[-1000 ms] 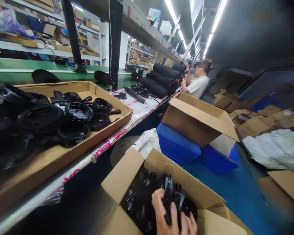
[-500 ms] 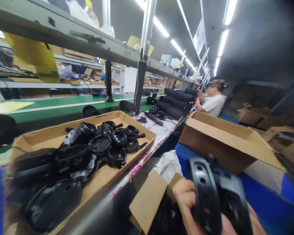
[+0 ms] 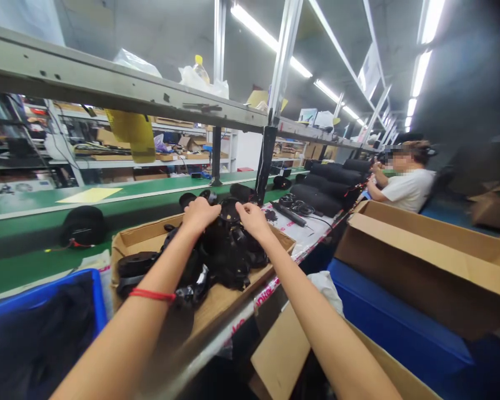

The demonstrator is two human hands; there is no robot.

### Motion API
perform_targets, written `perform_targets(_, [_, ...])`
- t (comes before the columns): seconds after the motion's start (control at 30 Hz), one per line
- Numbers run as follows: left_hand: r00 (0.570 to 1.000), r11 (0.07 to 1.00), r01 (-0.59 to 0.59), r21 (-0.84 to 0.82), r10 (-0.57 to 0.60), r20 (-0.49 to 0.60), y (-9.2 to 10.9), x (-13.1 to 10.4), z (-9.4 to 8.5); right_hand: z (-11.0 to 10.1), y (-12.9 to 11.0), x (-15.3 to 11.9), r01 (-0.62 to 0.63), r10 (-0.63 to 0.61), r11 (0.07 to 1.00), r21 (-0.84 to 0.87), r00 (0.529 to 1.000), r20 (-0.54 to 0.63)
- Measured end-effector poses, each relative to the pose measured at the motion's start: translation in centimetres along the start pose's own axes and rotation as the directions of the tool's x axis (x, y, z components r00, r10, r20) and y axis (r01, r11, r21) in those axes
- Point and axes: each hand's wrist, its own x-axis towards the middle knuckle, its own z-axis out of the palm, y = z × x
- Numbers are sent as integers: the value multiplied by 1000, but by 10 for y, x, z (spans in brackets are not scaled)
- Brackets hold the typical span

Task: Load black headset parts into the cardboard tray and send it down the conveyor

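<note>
Over a shallow cardboard tray (image 3: 127,239), my left hand (image 3: 202,214) and my right hand (image 3: 252,218) are close together. Between them is a black round plastic part (image 3: 230,210), and the fingers of each hand are closed on its edges. Below and around it lie several more black plastic parts (image 3: 225,261), heaped in the tray and partly hidden by my forearms. A dark rounded part (image 3: 209,195) shows just behind my left hand.
A blue bin (image 3: 98,300) with dark fabric stands at the left. A black-handled tool (image 3: 289,214) lies beyond the tray. Open cardboard boxes (image 3: 433,261) and a blue bin (image 3: 391,311) are on the right. A co-worker (image 3: 408,178) sits farther along the green bench (image 3: 158,191).
My hands have moved left and up from the boxes at lower right to above the tray. The black parts they carried are now over the heap. The view has shifted left.
</note>
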Motion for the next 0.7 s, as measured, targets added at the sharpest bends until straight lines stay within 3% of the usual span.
perform_targets(0.07, [992, 985, 39, 166, -57, 108, -7, 10, -13, -2, 5, 4, -12, 18, 997, -71, 996, 86])
perform_targets(0.17, [991, 953, 46, 299, -82, 110, 2, 4, -34, -23, 1, 8, 26, -4, 989, -146, 989, 145])
perform_targets(0.23, [999, 943, -21, 332, 5, 49, 15, -17, -44, -50, -6, 4, 71, -50, 984, -163, 990, 129])
perform_targets(0.3, [981, 942, -153, 300, 181, -67, 27, -54, -47, -86, -11, -11, 92, -87, 983, -158, 995, 40])
perform_targets(0.33, [950, 937, -237, 257, 278, -140, 32, -78, -45, -106, -10, -23, 85, -90, 984, -155, 996, -29])
perform_targets(0.37, [876, 914, -386, 126, 406, -260, 35, -104, -40, -127, -6, -39, 60, -78, 987, -149, 990, -114])
perform_targets(0.4, [816, 871, -489, -48, 437, -378, 35, -131, -30, -147, 2, -58, 27, -53, 991, -134, 981, -189])
perform_targets(0.47, [778, 743, -599, -298, 452, -436, 29, -185, 3, -181, 33, -109, -73, 40, 993, -94, 947, -320])
perform_targets(0.5, [797, 677, -603, -422, 495, -347, 22, -209, 28, -193, 56, -140, -155, 119, 985, -72, 922, -368])
perform_targets(0.53, [812, 649, -556, -519, 558, -172, 15, -231, 57, -201, 85, -173, -258, 218, 965, -53, 894, -392])
perform_targets(0.57, [788, 682, -472, -559, 610, 78, 6, -250, 91, -205, 117, -209, -381, 338, 924, -38, 858, -386])
perform_targets(0.6, [691, 833, -341, -436, 536, 485, -4, -267, 128, -206, 150, -246, -520, 479, 854, -25, 804, -352])
perform_targets(0.63, [615, 902, -281, -329, 432, 660, -14, -282, 165, -203, 184, -283, -660, 627, 751, -17, 720, -297])
perform_targets(0.7, [516, 967, -231, -109, 217, 828, -34, -307, 237, -188, 246, -353, -862, 837, 506, -26, 498, -229])
